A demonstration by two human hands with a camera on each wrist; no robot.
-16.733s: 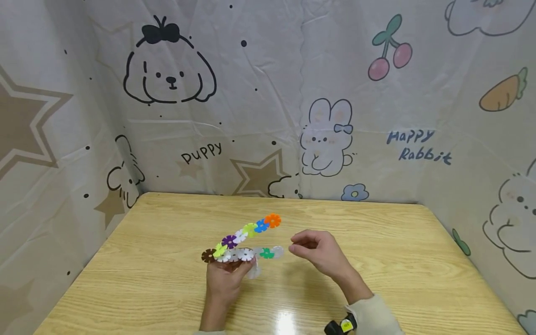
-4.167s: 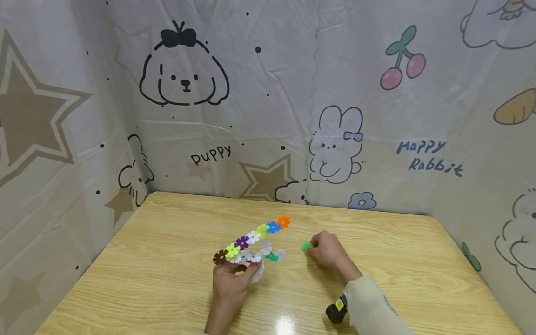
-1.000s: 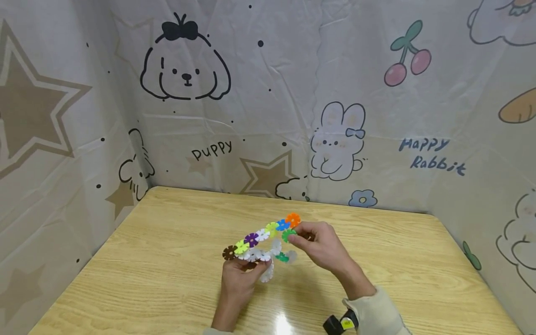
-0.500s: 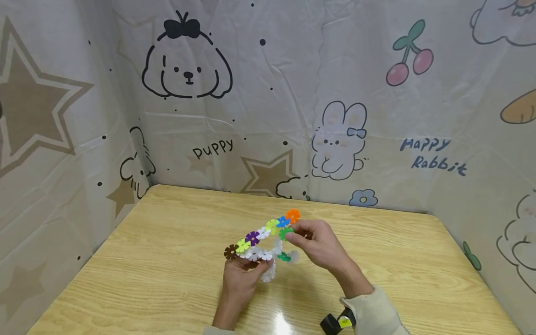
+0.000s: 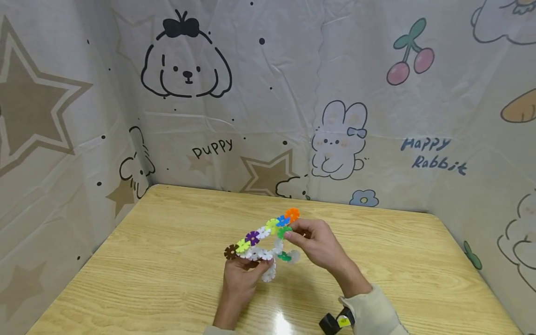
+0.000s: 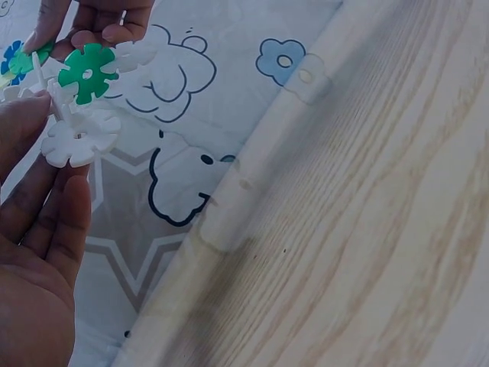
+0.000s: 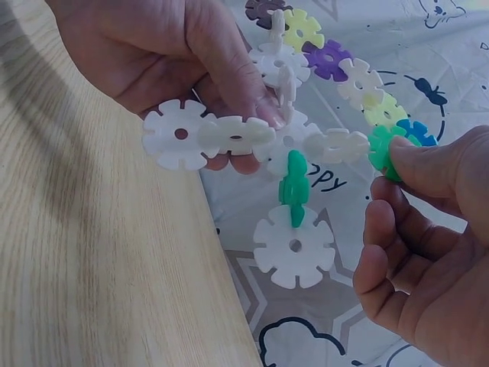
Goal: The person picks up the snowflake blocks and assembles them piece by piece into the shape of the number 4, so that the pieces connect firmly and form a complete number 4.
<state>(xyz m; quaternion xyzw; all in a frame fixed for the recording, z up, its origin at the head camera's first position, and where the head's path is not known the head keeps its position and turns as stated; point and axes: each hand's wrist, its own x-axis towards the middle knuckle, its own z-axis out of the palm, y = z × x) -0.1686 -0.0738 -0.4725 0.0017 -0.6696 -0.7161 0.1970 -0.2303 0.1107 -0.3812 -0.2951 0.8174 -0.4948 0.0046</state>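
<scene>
My left hand (image 5: 240, 281) grips a model of slotted snowflake discs from below, thumb on its white discs (image 7: 181, 134). A chain climbs away from it: brown (image 5: 231, 252), yellow-green, purple (image 5: 252, 238), white, yellow-green, blue and orange (image 5: 292, 214). Another branch carries a green disc (image 7: 295, 188) with a white disc (image 7: 295, 246) at its end. Between thumb and index finger, my right hand (image 5: 316, 242) pinches a loose-coloured bright green disc (image 7: 384, 149). Its edge meets the white disc (image 7: 336, 145) jutting from the model; how deep the slots engage cannot be told.
Both hands are above a wood-grain table (image 5: 167, 242). A black device with a yellow label (image 5: 337, 322) sits at the right wrist. Printed cloth (image 5: 268, 116) hangs behind the table and along its sides.
Since the 4.2-second frame, my right hand has carried the green disc left from over the table to the model. In the last second it shifts slightly left and up; my left hand stays nearly still.
</scene>
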